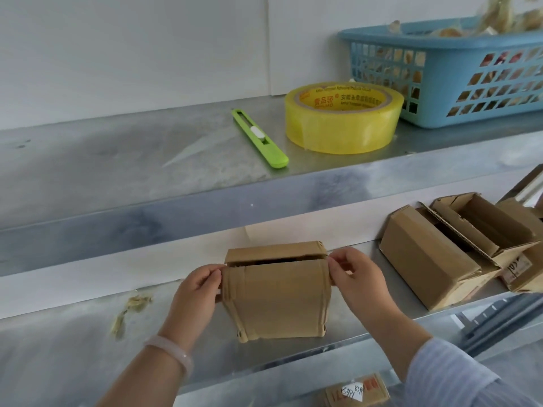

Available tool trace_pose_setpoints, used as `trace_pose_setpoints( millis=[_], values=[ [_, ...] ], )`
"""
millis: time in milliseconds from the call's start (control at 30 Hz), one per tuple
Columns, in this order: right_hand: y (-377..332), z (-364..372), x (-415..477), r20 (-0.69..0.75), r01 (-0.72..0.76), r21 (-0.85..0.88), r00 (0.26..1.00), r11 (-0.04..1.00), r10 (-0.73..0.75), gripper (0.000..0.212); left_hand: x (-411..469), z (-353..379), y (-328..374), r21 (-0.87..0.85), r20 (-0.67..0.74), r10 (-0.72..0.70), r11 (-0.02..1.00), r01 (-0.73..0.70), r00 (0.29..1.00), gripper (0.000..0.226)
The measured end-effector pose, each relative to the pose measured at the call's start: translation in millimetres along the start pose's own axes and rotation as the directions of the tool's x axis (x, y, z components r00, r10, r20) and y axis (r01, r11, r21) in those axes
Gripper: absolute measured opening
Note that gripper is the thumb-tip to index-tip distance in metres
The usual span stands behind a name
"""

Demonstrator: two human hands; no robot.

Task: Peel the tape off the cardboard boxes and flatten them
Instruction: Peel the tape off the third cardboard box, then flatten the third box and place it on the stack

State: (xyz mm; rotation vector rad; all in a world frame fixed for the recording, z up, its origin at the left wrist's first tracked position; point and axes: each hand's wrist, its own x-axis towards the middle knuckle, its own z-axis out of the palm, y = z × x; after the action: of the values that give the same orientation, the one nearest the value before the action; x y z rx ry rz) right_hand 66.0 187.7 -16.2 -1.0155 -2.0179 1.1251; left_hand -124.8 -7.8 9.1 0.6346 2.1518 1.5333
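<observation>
A small brown cardboard box (276,292) stands on the lower metal shelf (73,348), its top flaps slightly parted along a dark slit. My left hand (197,292) pinches the box's upper left corner with thumb and fingers. My right hand (355,277) pinches the upper right corner the same way. Clear tape runs down both side edges of the box. A wrist bangle is on my left arm, a striped sleeve on my right.
Several more cardboard boxes (432,257) lie at the right of the lower shelf, some open. The upper shelf holds a green utility knife (260,139), a yellow tape roll (342,117) and a blue basket (452,74) of crumpled tape. Tape scraps (129,309) stick at left. A labelled box (357,392) sits below.
</observation>
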Motion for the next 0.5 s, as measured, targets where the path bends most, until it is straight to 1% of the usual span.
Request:
trace_pose_setpoints(
  millis=[67,167,200,267,333,400,433,500],
  values=[
    [-10.2,-0.4,-3.4,0.036,0.005,0.047,0.999,0.999,-0.007,0.019,1.8,-5.9,2.6,-0.051,0.043,0.011,0.999,-0.009,0.999,0.034],
    [-17.2,-5.6,-1.6,0.115,-0.010,0.099,0.993,0.995,-0.001,0.027,5.4,-17.8,5.4,-0.151,0.165,0.007,0.988,0.018,0.986,0.043],
    [-17.2,-7.6,-0.7,0.159,-0.004,0.101,0.987,0.995,-0.012,0.030,6.1,-21.0,6.0,-0.185,0.199,-0.009,0.982,0.046,0.980,0.043],
    [-16.8,-11.0,0.3,0.270,0.046,0.049,0.961,0.998,-0.057,0.043,6.8,-24.7,8.2,-0.232,0.228,-0.051,0.967,0.105,0.972,0.037],
    [-15.7,-12.9,1.0,0.370,0.103,-0.007,0.924,0.995,-0.093,0.057,8.0,-27.1,10.9,-0.196,0.203,-0.055,0.976,0.096,0.978,0.028],
    [-15.6,-14.9,2.5,0.440,0.115,-0.041,0.894,0.993,-0.085,0.067,10.8,-29.9,14.7,-0.077,0.211,-0.032,0.996,0.049,0.977,0.031],
    [-16.7,-15.9,3.5,0.468,0.116,-0.057,0.880,0.992,-0.076,0.070,11.7,-31.5,17.1,-0.031,0.249,-0.037,0.998,0.046,0.968,0.037],
    [-19.3,-18.1,6.7,0.520,0.125,-0.089,0.852,0.988,-0.061,0.074,12.6,-35.1,21.8,-0.002,0.351,-0.096,0.995,0.104,0.932,0.066]
  ],
)
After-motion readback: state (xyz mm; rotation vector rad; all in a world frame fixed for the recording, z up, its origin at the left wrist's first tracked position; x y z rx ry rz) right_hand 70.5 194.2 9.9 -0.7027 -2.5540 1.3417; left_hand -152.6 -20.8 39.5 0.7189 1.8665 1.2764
